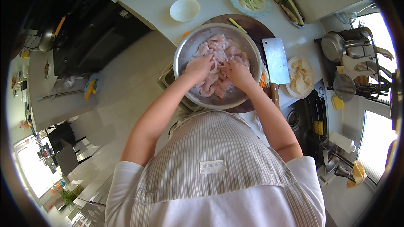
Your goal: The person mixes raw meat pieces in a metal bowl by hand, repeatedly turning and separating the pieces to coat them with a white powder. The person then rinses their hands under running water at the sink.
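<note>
A wide stainless steel bowl (217,103) holds pieces of raw pale pink meat (217,42), which look like chicken. Both of my hands are inside it. My left hand (199,68) is in the left half, fingers curled into the meat. On the right, my right hand (240,74) grips at the pieces with bent fingers, its fingertips partly hidden. Pale thin strips (215,69) lie among the meat between the hands. Beneath the bowl is a round dark cutting board (268,31), mostly covered.
A cleaver (276,60) lies right of the bowl, beside a plate of pale chunks (300,77). Behind are a white bowl (185,10) and a plate of sliced greens (250,1). The sink (295,118) and a dish rack (372,66) are at right.
</note>
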Action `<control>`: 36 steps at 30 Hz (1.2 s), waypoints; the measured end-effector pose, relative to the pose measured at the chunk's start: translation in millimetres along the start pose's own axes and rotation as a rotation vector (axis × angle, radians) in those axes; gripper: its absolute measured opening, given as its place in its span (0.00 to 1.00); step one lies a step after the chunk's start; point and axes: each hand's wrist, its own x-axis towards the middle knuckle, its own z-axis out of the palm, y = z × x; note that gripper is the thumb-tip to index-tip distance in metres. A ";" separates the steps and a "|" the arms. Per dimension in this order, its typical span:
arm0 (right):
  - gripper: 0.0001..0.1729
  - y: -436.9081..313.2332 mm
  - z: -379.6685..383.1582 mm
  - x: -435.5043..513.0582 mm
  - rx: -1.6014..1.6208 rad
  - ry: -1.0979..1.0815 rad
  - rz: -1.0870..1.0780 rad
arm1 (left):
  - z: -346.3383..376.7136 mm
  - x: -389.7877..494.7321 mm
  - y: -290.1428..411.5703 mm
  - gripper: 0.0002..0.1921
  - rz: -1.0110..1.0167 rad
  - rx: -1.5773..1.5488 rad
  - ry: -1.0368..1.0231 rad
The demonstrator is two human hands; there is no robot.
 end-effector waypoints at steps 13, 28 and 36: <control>0.14 -9.6 -54.7 -2.8 1.170 -0.003 0.422 | 11.7 4.3 7.8 0.11 0.178 -0.752 -0.015; 0.18 -2.2 -29.7 0.4 1.321 -0.004 0.261 | 2.4 -10.3 16.5 0.14 0.201 -0.954 0.032; 0.15 1.2 -36.8 -13.9 -0.119 0.445 -0.031 | 3.6 -16.0 -0.5 0.26 0.291 0.208 0.506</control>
